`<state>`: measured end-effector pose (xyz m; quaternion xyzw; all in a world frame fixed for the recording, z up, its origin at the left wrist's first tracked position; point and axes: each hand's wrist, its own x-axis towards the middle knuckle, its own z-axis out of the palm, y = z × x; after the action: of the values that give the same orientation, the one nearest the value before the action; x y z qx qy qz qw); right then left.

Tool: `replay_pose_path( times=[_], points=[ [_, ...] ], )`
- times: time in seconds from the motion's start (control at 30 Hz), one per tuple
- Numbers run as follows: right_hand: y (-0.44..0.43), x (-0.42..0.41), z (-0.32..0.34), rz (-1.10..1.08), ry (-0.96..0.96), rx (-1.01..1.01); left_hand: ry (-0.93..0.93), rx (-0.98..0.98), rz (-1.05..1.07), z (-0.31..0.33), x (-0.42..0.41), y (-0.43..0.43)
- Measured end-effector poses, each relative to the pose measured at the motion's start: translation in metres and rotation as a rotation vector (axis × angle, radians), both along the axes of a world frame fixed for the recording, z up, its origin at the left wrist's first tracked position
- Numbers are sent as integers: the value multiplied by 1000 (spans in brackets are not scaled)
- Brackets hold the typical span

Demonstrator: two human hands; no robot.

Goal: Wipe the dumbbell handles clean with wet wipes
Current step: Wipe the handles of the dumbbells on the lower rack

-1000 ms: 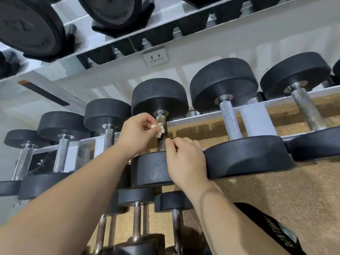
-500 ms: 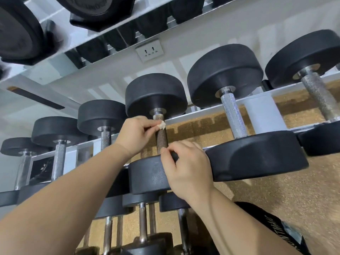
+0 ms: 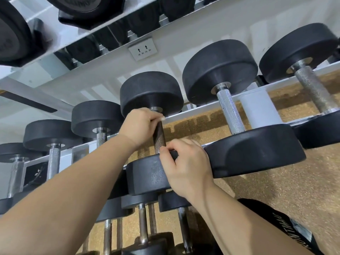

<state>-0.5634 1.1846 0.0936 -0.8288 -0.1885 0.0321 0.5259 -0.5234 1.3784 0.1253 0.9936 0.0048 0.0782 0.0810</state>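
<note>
Clamped left hand point(image 3: 141, 126) round top of racked handle point(image 3: 159, 138); wet wipe point(image 3: 162, 118) barely visible under fingers, probably pressed to metal. Hooked right hand point(image 3: 185, 166) over near dumbbell head point(image 3: 147, 173), steadying. Judged mid-wipe; lower handle and neighbouring handles point(image 3: 230, 113) left.

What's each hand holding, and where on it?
Left hand grips the dumbbell handle at its far end, a scrap of wipe poking out. Right hand grips the near weight head at its upper edge, beside the handle.
</note>
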Motion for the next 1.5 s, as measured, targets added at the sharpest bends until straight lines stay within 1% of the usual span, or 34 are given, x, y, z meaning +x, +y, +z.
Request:
replay_pose_path(
  times=[0.07, 0.13, 0.17, 0.2, 0.23, 0.27, 0.3, 0.37, 0.4, 0.43, 0.47, 0.5, 0.57, 0.63, 0.67, 0.73, 0.8, 0.83, 0.87, 0.93, 0.97, 1.03, 1.07, 1.1, 1.13, 1.17, 1.23, 1.27, 1.33, 1.37, 1.43, 1.47, 1.5],
  points=[
    [0, -1, -1, 6, 7, 1, 71, -86, -61, 5, -4, -1],
    [0, -1, -2, 5, 10, 16, 262, -197, -134, 13, -20, -3],
    [0, -1, -2, 6, 10, 25, 374, -267, -121, 15, -28, -3],
    [0, -1, -1, 9, 10, 30, 444, -341, -92, 17, -34, -3],
    [0, 0, -1, 13, 14, 32, 455, -392, -61, 16, -36, -2],
    [0, 0, 0, 17, 19, 31, 410, -405, -47, 14, -34, -3],
    [0, 0, 0, 19, 21, 28, 319, -364, -44, 11, -28, -3],
    [0, 0, 0, 21, 25, 17, 101, -184, -4, 5, -11, -2],
    [0, 0, 1, 20, 30, 15, 28, -109, 41, 4, -3, -1],
    [0, 0, 1, 19, 35, 16, -3, -74, 76, 4, 3, -1],
    [0, 0, 2, 19, 38, 16, 3, -52, 68, 4, 5, 1],
    [0, 0, 2, 19, 37, 14, 46, -52, 6, 5, 3, 2],
    [0, 1, 2, 17, 30, 8, 214, -107, -142, 10, -9, 0],
    [-1, 0, 3, 27, 35, 12, 359, -171, -213, 16, -22, -1],
    [-1, 0, 3, 33, 40, 12, 356, -171, -238, 16, -24, -1],
    [-1, 0, 4, 34, 39, 5, 224, -85, -240, 9, -15, 3],
    [-2, 0, 4, 23, 36, 2, 89, 64, -114, 3, 1, 4],
    [-2, 0, 3, 19, 31, 2, 57, 95, -26, 3, 7, 4],
    [-1, 0, 2, 15, 23, 0, 46, 90, 16, 3, 10, 3],
    [-1, 0, 1, 7, 13, 2, 116, -17, -64, 7, 1, 1],
    [0, 0, 1, 4, 11, 8, 198, -112, -106, 12, -8, 0],
    [0, 0, 0, 6, 10, 22, 435, -336, -77, 22, -30, -2],
    [0, 0, 0, 7, 6, 28, 507, -419, -51, 24, -39, 0],
    [0, 0, 0, 6, 3, 33, 527, -452, -41, 24, -44, 4],
    [0, 0, -1, 5, 0, 35, 504, -452, -49, 22, -45, 7],
    [0, 0, -2, 7, 1, 36, 437, -415, -71, 20, -44, 8],
    [1, 0, -2, 13, 6, 23, 198, -263, -113, 12, -33, 10],
    [1, 0, -2, 11, 9, 14, 79, -186, -90, 7, -24, 11],
    [1, 0, -1, 9, 11, 10, -55, -114, 67, 2, -7, 14],
    [1, 0, 0, 10, 12, 9, -84, -110, 136, 1, -2, 12],
    [1, 1, 1, 21, 23, -7, -90, -132, 164, 0, -3, 9],
    [1, 2, 1, 28, 31, -16, -41, -183, 134, 1, -9, 8],
    [1, 2, 1, 34, 38, -20, 53, -279, 95, 4, -17, 8]
  ],
)
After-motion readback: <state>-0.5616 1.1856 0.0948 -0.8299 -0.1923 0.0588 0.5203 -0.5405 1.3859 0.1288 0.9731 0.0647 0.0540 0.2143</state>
